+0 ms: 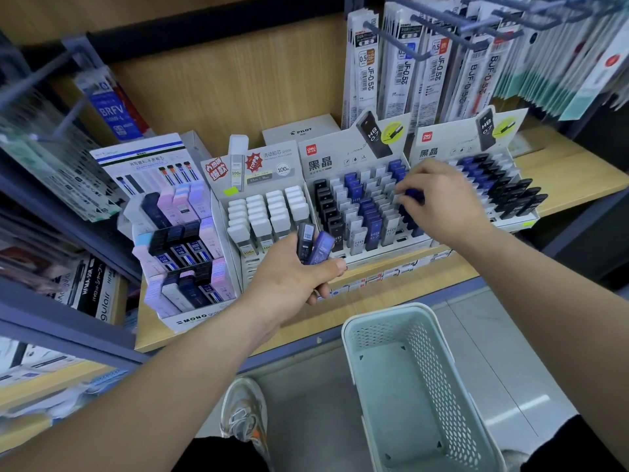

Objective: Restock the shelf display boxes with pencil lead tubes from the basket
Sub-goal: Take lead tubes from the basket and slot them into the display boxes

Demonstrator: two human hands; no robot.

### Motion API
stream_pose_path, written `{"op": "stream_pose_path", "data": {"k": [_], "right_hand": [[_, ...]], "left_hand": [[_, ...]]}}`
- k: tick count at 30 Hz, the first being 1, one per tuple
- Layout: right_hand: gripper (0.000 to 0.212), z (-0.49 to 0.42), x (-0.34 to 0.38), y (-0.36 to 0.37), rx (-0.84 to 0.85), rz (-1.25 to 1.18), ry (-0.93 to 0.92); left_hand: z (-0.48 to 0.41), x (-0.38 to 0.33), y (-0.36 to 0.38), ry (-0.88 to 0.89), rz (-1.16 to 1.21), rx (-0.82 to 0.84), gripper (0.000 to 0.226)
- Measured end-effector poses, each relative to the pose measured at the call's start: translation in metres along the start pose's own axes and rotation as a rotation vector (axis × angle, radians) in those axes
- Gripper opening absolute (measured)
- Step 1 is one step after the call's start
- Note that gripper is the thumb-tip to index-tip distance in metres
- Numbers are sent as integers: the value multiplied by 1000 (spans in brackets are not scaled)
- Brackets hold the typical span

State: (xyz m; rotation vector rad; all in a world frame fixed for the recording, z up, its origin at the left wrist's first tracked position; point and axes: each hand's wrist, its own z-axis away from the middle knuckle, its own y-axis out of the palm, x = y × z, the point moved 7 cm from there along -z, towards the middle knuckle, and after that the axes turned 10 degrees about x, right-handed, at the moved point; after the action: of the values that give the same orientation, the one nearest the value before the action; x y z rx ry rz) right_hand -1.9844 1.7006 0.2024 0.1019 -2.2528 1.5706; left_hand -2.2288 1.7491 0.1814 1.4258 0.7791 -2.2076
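Fingers of the right hand (442,202) pinched a blue lead tube (414,194) just above the rows of the display box (340,161). Fingers of the left hand (292,274) curled round two more tubes (313,245), just before that box. The basket (425,321) sat below both hands.

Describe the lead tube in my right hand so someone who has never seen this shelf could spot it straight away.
On the wooden shelf, find the left grey box of the two with red logos. Over its right side, the right hand pinches a dark blue tube. Unlike the tubes standing in rows around it, it is gripped by the hand, not slotted.
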Motion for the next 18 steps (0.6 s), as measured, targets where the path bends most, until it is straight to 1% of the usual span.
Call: {"op": "stream_pose_path", "data": {"k": [2, 4, 5, 7, 8, 9, 11, 13, 15, 18], "right_hand": [[18, 2, 8, -10, -6, -72, 39], [12, 8, 22, -18, 25, -251, 87], [10, 12, 32, -18, 87, -394, 112], [11, 24, 56, -9, 270, -670, 132], [12, 31, 67, -4, 348, -746, 127], [13, 37, 76, 0, 399, -788, 118], [17, 44, 84, 5, 427, -847, 128], [25, 46, 83, 6, 407, -879, 159], [28, 46, 80, 5, 395, -881, 175], [23, 45, 70, 0, 374, -955, 188]], "left_hand": [[0, -2, 2, 1, -6, 5, 25], [0, -5, 5, 8, -18, 14, 27], [0, -8, 7, 15, -18, 17, 28], [-1, -12, 11, 35, -10, 25, 28], [-2, -15, 14, 43, -12, 33, 28], [-3, -17, 18, 51, -16, 43, 28], [-4, -20, 25, 67, -26, 59, 26], [-4, -21, 32, 71, -27, 73, 27], [-4, -23, 38, 65, -27, 86, 29], [-5, -26, 40, 64, -13, 76, 29]]}}
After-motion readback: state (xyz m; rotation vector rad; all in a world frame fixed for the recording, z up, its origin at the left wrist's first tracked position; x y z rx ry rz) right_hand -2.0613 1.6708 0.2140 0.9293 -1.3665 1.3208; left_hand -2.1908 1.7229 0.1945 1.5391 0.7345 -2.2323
